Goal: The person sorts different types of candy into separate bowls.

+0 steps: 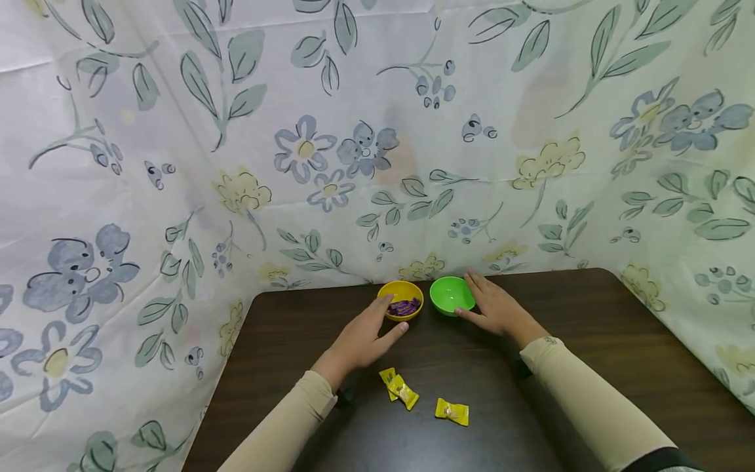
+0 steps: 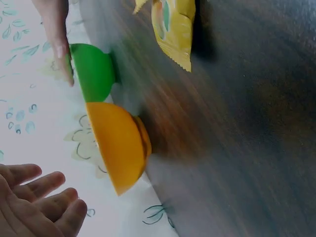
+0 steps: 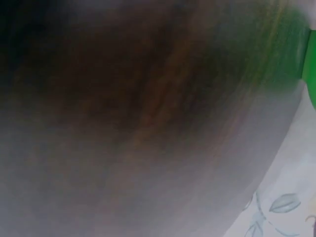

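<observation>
A yellow-orange bowl [image 1: 401,288] holds several purple-wrapped candies [image 1: 404,307] on the brown table. Beside its near left side is my left hand [image 1: 362,334], fingers extended and thumb apart; the left wrist view shows this hand [image 2: 39,205] separate from the bowl. To the right sits a green bowl [image 1: 451,295] with nothing visible inside. My right hand [image 1: 498,308] is at its right side, fingers straight along the far rim and thumb by the near rim. In the right wrist view only a strip of the green bowl [image 3: 311,64] shows.
Three yellow-wrapped candies lie nearer me: one [image 1: 387,380] partly under another [image 1: 405,393], and a third [image 1: 452,412] to the right. A floral cloth [image 1: 330,242] hangs behind and along the sides of the dark wooden table [image 1: 283,341].
</observation>
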Demonstrator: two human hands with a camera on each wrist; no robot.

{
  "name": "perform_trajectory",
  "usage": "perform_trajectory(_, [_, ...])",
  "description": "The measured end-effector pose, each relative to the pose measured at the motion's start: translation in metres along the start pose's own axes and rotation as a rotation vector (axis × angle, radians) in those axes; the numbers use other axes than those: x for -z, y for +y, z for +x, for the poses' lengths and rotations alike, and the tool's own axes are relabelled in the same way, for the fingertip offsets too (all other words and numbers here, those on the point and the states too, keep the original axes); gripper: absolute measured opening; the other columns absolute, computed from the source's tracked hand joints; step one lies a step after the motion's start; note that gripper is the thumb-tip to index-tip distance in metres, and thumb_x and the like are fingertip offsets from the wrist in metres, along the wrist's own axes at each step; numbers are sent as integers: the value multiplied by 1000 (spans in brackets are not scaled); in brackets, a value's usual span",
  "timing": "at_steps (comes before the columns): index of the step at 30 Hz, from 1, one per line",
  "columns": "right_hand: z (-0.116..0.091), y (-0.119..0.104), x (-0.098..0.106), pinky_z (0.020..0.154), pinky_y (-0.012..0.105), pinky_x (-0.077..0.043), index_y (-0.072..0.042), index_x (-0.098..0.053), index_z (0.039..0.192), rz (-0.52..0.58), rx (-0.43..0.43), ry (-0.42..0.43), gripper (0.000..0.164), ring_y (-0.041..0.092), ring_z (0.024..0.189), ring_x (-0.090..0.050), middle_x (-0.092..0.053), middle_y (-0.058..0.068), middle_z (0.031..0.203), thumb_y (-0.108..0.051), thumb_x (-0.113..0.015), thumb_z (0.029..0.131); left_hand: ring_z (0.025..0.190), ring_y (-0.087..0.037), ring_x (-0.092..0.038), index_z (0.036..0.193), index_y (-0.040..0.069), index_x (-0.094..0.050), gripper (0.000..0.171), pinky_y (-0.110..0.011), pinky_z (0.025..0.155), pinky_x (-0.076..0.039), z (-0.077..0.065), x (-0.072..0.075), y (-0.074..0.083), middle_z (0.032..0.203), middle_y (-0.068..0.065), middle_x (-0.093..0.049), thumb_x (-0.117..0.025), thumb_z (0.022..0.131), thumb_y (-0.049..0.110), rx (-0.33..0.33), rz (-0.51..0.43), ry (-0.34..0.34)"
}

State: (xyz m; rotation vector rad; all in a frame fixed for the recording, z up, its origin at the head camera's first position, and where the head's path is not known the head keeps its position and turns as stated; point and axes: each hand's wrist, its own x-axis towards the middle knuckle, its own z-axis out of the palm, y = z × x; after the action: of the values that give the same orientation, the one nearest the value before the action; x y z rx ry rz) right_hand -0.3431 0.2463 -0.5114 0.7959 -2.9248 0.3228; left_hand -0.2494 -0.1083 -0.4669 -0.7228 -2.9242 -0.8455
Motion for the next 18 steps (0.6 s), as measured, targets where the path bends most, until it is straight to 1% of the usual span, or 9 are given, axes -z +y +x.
perform_trajectory(4, [3,-2,-1,131,60,-23,7,-22,166,-13,11,-8,98,45,162,-22,-22,26,175,-63,-52,104,162,-29,-32,170,13,-25,92,-51,130,-31,-7,3,2,176,-14,-28,-39,104,75,11,-10,-5])
perform_trajectory(8, [6,-3,-1,132,60,-20,7,-21,166,-34,13,-23,97,44,163,-18,-20,25,175,-63,-50,105,163,-29,-29,170,13,-24,93,-52,129,-31,-11,6,2,176,-14,-27,-39,103,76,32,-7,-13])
perform_trajectory(14, [10,-4,-3,133,58,-18,6,-20,167,-64,10,-33,99,42,164,-17,-18,23,176,-66,-49,104,164,-28,-25,170,12,-23,96,-54,130,-30,-20,6,-2,176,-11,-27,-39,102,77,72,-3,-15])
perform_trajectory(18, [13,-6,-4,133,57,-18,6,-20,167,-56,13,-39,100,42,165,-17,-18,23,177,-67,-48,104,164,-27,-26,170,12,-24,97,-53,130,-30,-24,6,-5,177,-8,-27,-40,101,78,94,1,-27])
